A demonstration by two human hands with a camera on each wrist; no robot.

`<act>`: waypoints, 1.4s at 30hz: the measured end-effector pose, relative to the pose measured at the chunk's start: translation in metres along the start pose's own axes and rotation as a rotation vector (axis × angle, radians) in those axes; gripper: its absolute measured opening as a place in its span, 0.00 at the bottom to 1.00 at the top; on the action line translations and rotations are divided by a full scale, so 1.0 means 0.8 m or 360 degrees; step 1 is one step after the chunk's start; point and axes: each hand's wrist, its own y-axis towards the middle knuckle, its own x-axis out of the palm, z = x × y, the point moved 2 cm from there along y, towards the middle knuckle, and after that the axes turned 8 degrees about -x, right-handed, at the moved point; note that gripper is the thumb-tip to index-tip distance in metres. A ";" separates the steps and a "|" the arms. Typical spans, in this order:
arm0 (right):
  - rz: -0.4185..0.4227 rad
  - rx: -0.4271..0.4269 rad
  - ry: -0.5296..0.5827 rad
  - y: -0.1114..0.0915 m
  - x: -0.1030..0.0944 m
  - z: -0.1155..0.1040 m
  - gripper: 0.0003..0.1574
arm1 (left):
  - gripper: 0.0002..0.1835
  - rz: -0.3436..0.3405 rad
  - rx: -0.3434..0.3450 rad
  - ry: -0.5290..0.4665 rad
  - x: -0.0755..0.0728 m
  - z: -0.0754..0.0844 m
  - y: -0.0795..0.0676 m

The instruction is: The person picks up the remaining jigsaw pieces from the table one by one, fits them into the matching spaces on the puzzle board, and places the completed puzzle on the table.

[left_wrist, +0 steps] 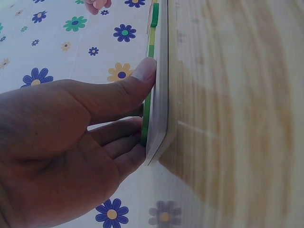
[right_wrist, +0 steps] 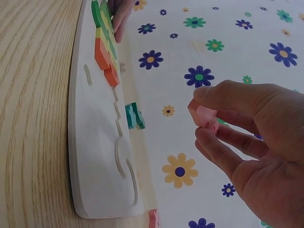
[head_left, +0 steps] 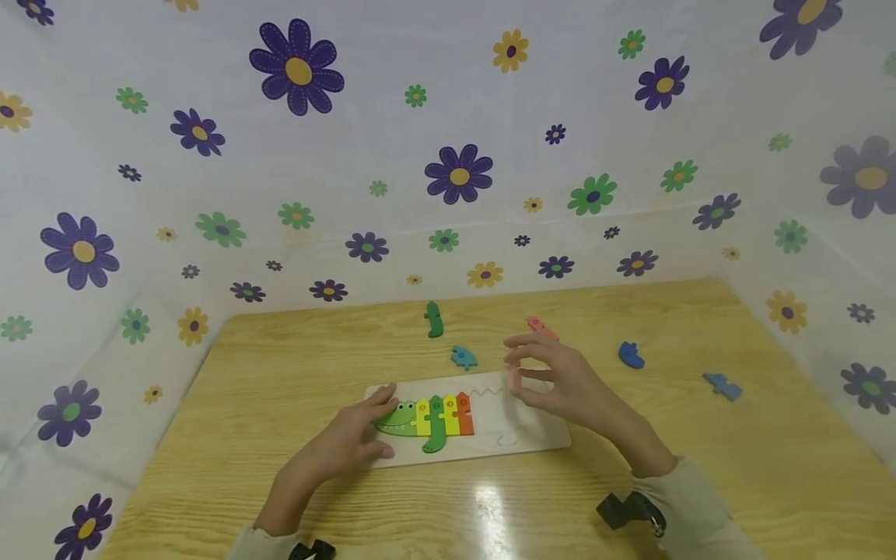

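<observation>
A pale wooden puzzle board (head_left: 483, 451) lies on the table with a crocodile head piece (head_left: 396, 420), yellow and green pieces and an orange piece (head_left: 464, 414) set in its left half. My left hand (head_left: 346, 439) rests on the board's left end, fingers over the crocodile head and thumb lower down at the end. Above the board's right part, my right hand (head_left: 560, 381) pinches a pink puzzle piece (right_wrist: 204, 115) between thumb and fingertips. In the right wrist view the piece is held up off the board, beside its bare outlined right half.
Loose pieces lie behind the board: a dark green one (head_left: 434, 320), a light blue one (head_left: 463, 358) and another pink one (head_left: 542, 327). Farther right are a blue piece (head_left: 631, 355) and a grey-blue piece (head_left: 722, 386). A flowered sheet (head_left: 392, 140) surrounds the table's back and sides.
</observation>
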 end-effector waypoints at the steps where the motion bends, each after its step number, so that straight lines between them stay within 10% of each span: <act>1: -0.0003 -0.0005 -0.0004 0.000 0.000 0.000 0.21 | 0.39 0.0001 -0.0006 0.0000 0.000 0.000 0.000; 42: -0.0071 -0.0056 0.0040 0.000 0.015 0.002 0.21 | 0.38 -0.0013 -0.0027 -0.0010 0.003 -0.001 0.002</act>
